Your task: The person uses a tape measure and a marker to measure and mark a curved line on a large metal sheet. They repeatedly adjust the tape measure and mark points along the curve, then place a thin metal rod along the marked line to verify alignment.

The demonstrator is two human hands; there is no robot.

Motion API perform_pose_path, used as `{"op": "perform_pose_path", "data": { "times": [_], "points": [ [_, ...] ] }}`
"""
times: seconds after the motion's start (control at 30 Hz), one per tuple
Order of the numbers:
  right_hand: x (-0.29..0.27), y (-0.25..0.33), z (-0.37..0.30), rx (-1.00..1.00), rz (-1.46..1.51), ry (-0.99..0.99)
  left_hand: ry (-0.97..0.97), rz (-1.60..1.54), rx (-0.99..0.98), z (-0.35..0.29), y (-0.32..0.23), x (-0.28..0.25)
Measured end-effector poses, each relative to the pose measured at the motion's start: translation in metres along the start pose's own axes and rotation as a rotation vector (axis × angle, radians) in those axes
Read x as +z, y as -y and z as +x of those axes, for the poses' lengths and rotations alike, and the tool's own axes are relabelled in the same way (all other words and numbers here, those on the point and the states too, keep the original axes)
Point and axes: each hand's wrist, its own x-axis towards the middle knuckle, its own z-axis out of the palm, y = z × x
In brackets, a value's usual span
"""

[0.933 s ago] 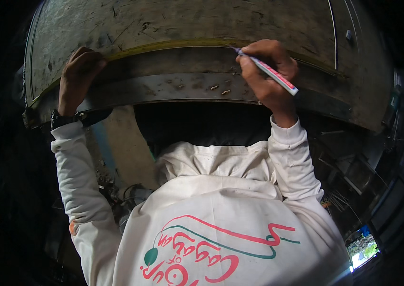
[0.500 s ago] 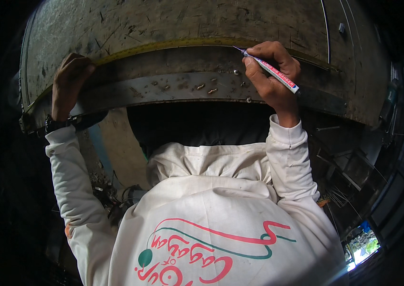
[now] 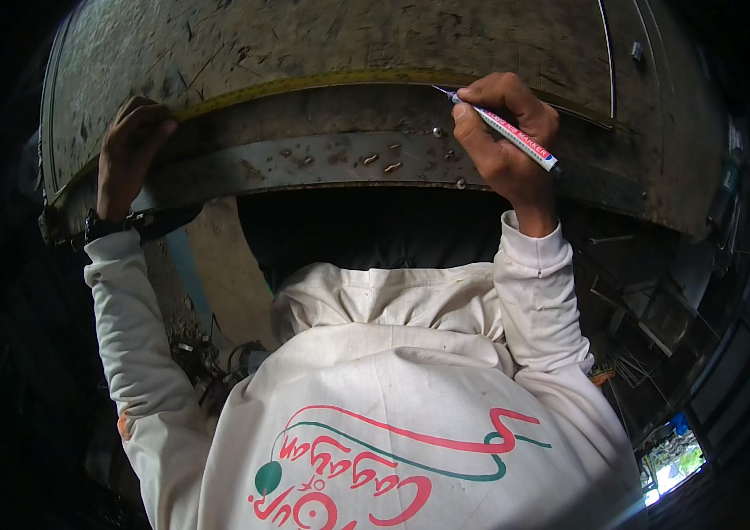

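A yellow tape measure [image 3: 322, 79] lies stretched across the worktable [image 3: 331, 40], bowed in this view. My left hand [image 3: 133, 152] is closed on the tape at its left part, thumb and fingers pinching it. In my right hand [image 3: 516, 132] is a white and red marker [image 3: 516, 134], held like a pen with its thin tip pointing left. That tip is at the near edge of the tape, where a thin bright metal strip or rod [image 3: 589, 116] runs along it; whether it touches is too small to tell.
Along the table's near edge runs a metal band [image 3: 304, 162] with small metal bits [image 3: 393, 167] on it. A thin rod [image 3: 608, 57] and a small grey piece [image 3: 636, 50] lie at the far right. Metal scraps [image 3: 649, 327] are below the table on the right.
Almost nothing differs: both hands keep their places, and the marker tip stays at the same spot by the tape. The view has shifted very slightly.
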Motion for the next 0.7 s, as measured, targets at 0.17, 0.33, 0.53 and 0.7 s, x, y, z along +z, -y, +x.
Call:
{"op": "perform_pose_path", "data": {
  "times": [0.17,0.33,0.53,0.7],
  "points": [
    [0.0062,-0.001,-0.0007,0.029,0.027,0.0,0.013,-0.011,-0.006,0.0003,-0.0016,-0.0001],
    [0.007,-0.0042,-0.0018,0.014,0.029,0.002,0.028,-0.012,-0.009,0.0012,-0.0018,-0.0012],
    [0.0057,-0.0006,-0.0012,0.052,0.047,0.01,0.001,-0.047,-0.002,0.0001,-0.0029,-0.0004],
    [0.0065,-0.0034,-0.0021,0.037,0.018,0.016,0.03,-0.014,0.005,0.0022,-0.002,-0.0026]
  ]
}}
